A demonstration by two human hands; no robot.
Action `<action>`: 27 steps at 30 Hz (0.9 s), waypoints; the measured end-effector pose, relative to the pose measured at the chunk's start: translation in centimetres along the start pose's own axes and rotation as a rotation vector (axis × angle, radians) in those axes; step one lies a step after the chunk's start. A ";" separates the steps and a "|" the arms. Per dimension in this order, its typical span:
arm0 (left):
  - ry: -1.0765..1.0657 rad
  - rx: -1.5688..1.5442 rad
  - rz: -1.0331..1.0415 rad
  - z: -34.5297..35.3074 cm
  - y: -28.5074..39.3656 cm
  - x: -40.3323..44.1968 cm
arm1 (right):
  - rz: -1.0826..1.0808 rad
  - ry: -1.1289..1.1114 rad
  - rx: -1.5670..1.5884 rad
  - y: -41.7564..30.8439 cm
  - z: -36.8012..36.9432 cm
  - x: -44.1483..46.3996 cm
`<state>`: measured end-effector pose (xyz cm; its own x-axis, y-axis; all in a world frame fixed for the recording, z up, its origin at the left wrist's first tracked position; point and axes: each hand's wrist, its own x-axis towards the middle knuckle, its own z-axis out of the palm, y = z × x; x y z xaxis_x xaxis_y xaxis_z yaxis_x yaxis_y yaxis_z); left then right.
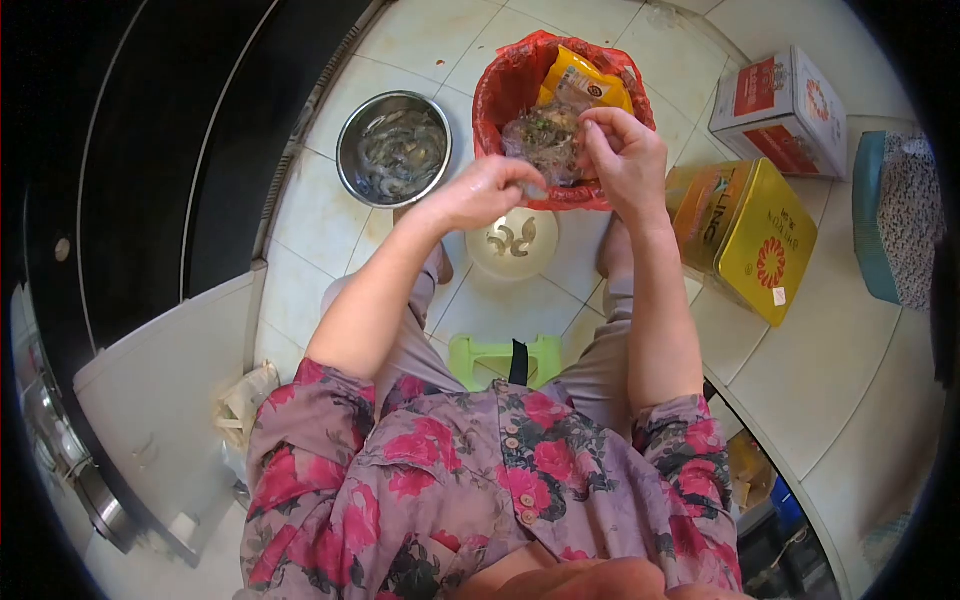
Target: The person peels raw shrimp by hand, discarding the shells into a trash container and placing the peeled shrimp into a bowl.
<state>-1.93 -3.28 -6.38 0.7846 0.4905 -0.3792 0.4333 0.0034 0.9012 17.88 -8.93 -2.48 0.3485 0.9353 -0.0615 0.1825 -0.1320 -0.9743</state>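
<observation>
My left hand (pixel 487 191) is over the near left rim of a bin lined with a red plastic bag (pixel 494 90). Its fingers are curled together around a pale, see-through shrimp (pixel 533 180), slightly blurred. Above the bin's right side, my right hand (pixel 628 158) has thumb and forefinger pinched; what lies between them is too small to make out. Below my hands a pale bowl (pixel 482 258) holds several peeled shrimp (pixel 513 240). At the left, a steel bowl (pixel 345 150) is filled with grey unpeeled shrimp (pixel 402 152) and some liquid.
Inside the bin lie shells and scraps (pixel 545 135) and a yellow packet (pixel 588 82). A yellow tin (pixel 765 240) and a white-and-red carton (pixel 795 110) stand at the right. A green stool (pixel 505 352) is between my legs. Dark cabinet fronts (pixel 130 150) line the left.
</observation>
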 end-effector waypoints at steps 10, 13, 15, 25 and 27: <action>-0.072 0.377 -0.046 1.1 0.3 0.0 | -0.129 0.019 -0.174 0.5 -0.6 -0.4; 0.046 0.015 0.020 -3.6 0.5 -0.5 | -0.147 0.000 -0.229 1.2 -0.4 0.0; 0.160 -0.249 -0.024 -6.8 1.1 -1.4 | -0.069 -0.018 -0.213 0.5 0.1 -0.2; 0.636 -0.613 -0.474 -12.4 -18.2 -3.1 | -0.275 -0.185 -0.500 -0.1 2.2 -1.2; 0.709 -0.533 -0.590 -11.2 -22.4 -2.8 | -0.204 -0.241 -0.482 -1.3 2.5 -1.2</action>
<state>-18.75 5.03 -23.16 0.0021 0.6815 -0.7319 0.2759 0.7031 0.6554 14.92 -9.08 -1.70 0.0531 0.9985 0.0150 0.6423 -0.0226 -0.7661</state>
